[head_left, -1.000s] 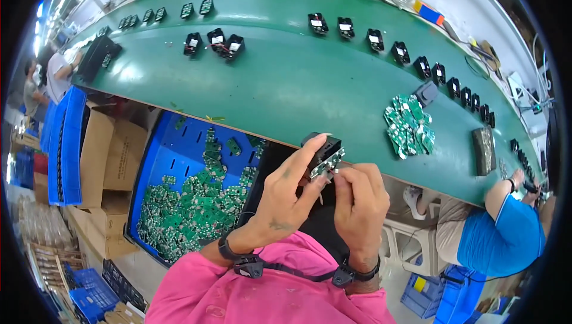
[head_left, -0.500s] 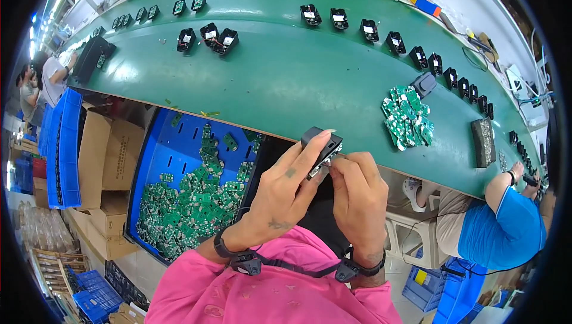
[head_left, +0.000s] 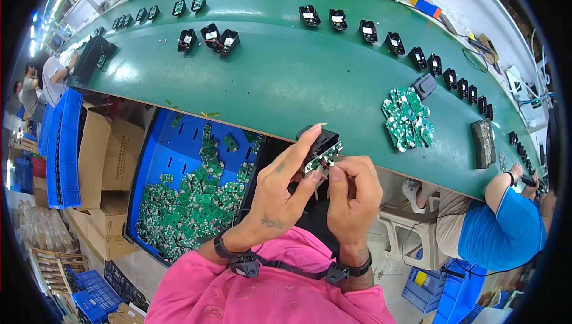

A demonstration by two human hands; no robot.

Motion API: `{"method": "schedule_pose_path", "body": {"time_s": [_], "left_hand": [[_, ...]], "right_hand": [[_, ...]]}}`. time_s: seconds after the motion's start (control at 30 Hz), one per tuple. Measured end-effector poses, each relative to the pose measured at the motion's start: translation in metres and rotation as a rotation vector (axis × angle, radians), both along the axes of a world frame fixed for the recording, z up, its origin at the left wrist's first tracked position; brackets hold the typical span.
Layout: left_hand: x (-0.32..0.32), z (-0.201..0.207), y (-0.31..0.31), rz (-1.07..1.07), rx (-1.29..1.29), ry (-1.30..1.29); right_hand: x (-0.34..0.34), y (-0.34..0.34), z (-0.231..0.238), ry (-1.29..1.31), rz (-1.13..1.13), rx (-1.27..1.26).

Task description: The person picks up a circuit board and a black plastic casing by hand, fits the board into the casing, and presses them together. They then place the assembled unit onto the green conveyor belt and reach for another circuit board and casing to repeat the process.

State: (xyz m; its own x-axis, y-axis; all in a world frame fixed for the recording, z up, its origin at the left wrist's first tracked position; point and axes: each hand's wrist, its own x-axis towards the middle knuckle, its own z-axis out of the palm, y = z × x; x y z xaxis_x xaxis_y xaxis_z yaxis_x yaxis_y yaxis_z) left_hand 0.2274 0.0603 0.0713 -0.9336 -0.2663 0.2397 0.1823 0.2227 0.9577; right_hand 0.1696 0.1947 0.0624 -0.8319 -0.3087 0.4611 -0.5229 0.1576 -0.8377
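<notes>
My left hand (head_left: 280, 190) is closed around a small black plastic housing (head_left: 325, 140), holding it just off the near edge of the bench. A green circuit board (head_left: 329, 153) with white parts sits tilted at the housing's open side. My right hand (head_left: 356, 196) is closed, thumb and forefinger pinching at the board's lower right edge; the exact grip spot is partly hidden by the fingers. On the bench to the right lies a heap of green circuit boards (head_left: 407, 118), with a dark grey housing (head_left: 424, 85) touching its far side.
Black housings (head_left: 369, 30) stand in a row along the far side of the green bench (head_left: 274, 73). A blue bin (head_left: 179, 139) of loose circuit boards is below left, beside cardboard boxes (head_left: 101, 157). A co-worker in a blue shirt (head_left: 503, 228) sits at right near a stone-like block (head_left: 483, 143).
The housing has turned in my left hand, so the board and its open side now show more. My right hand has shifted slightly left and its fingers have curled at the board.
</notes>
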Motion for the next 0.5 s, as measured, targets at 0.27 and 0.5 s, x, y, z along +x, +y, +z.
{"method": "schedule_pose_path", "body": {"time_s": [0.27,0.5], "left_hand": [[-0.001,0.006,-0.002,-0.040,-0.057,-0.043],[-0.002,0.010,-0.003,-0.045,-0.162,-0.041]], "right_hand": [[-0.015,0.007,0.016,0.263,0.062,0.278],[-0.016,0.010,0.020,0.264,0.083,0.310]]}}
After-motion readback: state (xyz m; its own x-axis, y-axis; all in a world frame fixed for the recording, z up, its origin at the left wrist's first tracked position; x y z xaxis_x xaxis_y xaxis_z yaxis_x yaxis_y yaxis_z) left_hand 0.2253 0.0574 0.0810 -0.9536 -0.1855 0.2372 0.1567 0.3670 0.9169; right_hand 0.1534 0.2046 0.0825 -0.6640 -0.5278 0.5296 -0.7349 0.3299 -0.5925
